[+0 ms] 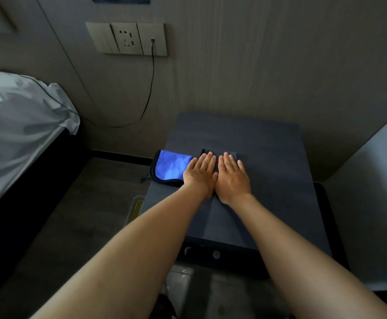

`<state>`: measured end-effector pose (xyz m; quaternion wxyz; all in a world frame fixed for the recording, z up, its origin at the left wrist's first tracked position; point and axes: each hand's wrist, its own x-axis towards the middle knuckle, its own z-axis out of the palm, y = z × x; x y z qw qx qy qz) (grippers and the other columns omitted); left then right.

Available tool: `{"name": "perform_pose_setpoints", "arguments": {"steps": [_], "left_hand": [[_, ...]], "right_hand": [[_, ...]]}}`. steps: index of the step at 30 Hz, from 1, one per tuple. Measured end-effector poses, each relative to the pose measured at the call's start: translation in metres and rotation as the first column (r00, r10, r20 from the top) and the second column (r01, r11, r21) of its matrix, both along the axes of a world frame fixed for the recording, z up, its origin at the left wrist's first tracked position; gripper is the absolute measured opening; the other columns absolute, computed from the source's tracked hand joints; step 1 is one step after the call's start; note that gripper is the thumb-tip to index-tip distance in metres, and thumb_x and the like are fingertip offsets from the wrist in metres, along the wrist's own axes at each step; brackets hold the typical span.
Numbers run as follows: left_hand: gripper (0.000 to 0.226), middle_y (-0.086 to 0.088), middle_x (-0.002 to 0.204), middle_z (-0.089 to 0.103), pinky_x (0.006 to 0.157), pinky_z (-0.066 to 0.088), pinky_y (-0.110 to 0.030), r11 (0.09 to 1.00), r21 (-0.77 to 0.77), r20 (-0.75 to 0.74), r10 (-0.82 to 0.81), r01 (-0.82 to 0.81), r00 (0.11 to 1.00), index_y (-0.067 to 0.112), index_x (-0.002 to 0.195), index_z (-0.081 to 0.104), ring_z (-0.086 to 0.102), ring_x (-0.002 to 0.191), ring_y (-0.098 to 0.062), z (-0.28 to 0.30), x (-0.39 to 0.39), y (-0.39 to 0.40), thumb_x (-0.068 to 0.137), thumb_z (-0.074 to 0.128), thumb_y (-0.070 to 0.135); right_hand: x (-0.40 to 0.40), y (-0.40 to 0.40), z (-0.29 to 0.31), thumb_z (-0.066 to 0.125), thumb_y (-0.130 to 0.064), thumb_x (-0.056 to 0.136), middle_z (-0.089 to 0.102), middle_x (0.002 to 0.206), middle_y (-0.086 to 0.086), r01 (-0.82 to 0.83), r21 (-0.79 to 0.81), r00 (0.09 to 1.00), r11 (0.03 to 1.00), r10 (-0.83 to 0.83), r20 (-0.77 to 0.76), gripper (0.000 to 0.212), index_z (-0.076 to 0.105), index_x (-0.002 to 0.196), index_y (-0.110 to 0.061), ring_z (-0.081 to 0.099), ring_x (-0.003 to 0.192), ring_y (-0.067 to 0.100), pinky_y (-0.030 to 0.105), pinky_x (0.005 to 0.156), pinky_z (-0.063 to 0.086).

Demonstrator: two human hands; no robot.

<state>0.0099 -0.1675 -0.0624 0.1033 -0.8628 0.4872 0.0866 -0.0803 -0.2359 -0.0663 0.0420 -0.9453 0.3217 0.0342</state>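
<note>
Both hands are down on a small dark grey folded cloth [218,155], which lies towards the left side of the dark slate-coloured desk [268,157], about midway between its far and near edges. Only the cloth's far edge and two far corners peek out beyond the fingertips. The rest is under the palms, and its tone is so close to the desk top that its near edge cannot be made out.

The left hand [200,173] lies flat, fingers straight and together, gripping nothing, pressing down on the left part of the cloth. The right hand [232,178] matches it, flat and released, fingers slightly fanned, over the right part. The two thumbs meet in the middle and the hands sit side by side, touching.

Just to the left lies a bright blue fleecy cloth with black edging [171,165], spread flat at the desk's left edge. A little black loop hangs off its near corner over the side. The outer edge of the left hand overlaps its right border.

Further out, a round knob [216,254] shows on the front face of the desk. On the wall behind is a beige socket panel [128,39], and a thin black cable [152,84] plugged into it droops down and leftward. At far left is a bed with a rumpled white sheet [15,125], well apart from the desk. Grey floor [91,203] runs between them.
</note>
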Motion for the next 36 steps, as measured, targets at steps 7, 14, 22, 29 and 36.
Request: {"name": "perform_pose_setpoints", "arguments": {"steps": [7,14,22,29,36], "left_hand": [[0.059,0.003,0.164,-0.018,0.123,-0.002,-0.035,1.0,0.014,0.014,-0.001,0.0,1.0,0.015,0.155,-0.015,-0.015,0.15,-0.013,0.003,0.024,-0.017,0.106,0.007,0.038],[0.06,-0.001,0.164,-0.016,0.123,-0.002,-0.036,0.998,0.052,-0.001,-0.045,0.045,0.999,0.013,0.156,-0.012,-0.013,0.151,-0.015,0.007,0.063,-0.039,0.106,0.008,0.04],[0.063,0.001,0.164,-0.019,0.124,-0.001,-0.038,0.997,0.071,-0.106,-0.013,0.02,0.994,0.016,0.155,-0.014,-0.014,0.151,-0.015,0.006,0.103,-0.059,0.105,0.012,0.043],[0.064,0.002,0.164,-0.018,0.123,-0.001,-0.038,0.996,0.086,-0.109,0.018,-0.009,0.994,0.016,0.156,-0.013,-0.012,0.151,-0.015,0.009,0.123,-0.043,0.104,0.013,0.044],[0.066,0.002,0.164,-0.018,0.123,0.0,-0.038,0.994,0.107,-0.133,0.04,-0.025,0.99,0.017,0.156,-0.013,-0.012,0.151,-0.014,0.016,0.142,-0.02,0.104,0.017,0.044]], "right_hand": [[0.026,-0.018,-0.001,0.018,-0.031,0.105,0.001,0.166,0.011,0.006,0.024,1.0,1.0,-0.006,0.01,0.059,0.004,0.158,-0.006,-0.001,0.153,0.022,0.04,0.124,-0.001],[0.058,-0.038,-0.002,0.02,-0.032,0.105,0.002,0.166,0.012,0.01,0.026,1.0,1.0,-0.011,0.025,0.06,0.006,0.158,-0.006,-0.001,0.153,0.021,0.039,0.123,-0.001],[0.093,-0.059,-0.004,0.018,-0.033,0.104,-0.001,0.166,0.011,-0.003,0.027,1.0,1.0,0.003,-0.003,0.062,0.004,0.157,-0.006,-0.003,0.153,0.021,0.039,0.124,-0.001],[0.115,-0.047,0.004,0.021,-0.032,0.104,-0.006,0.166,0.01,-0.051,0.057,0.996,0.997,0.055,-0.074,0.063,-0.001,0.157,-0.005,-0.006,0.153,0.02,0.038,0.124,-0.002],[0.141,-0.028,0.009,0.02,-0.035,0.105,-0.008,0.166,0.009,-0.057,0.095,0.99,0.994,0.068,-0.123,0.064,-0.002,0.157,-0.007,-0.007,0.153,0.02,0.037,0.123,-0.004]]}}
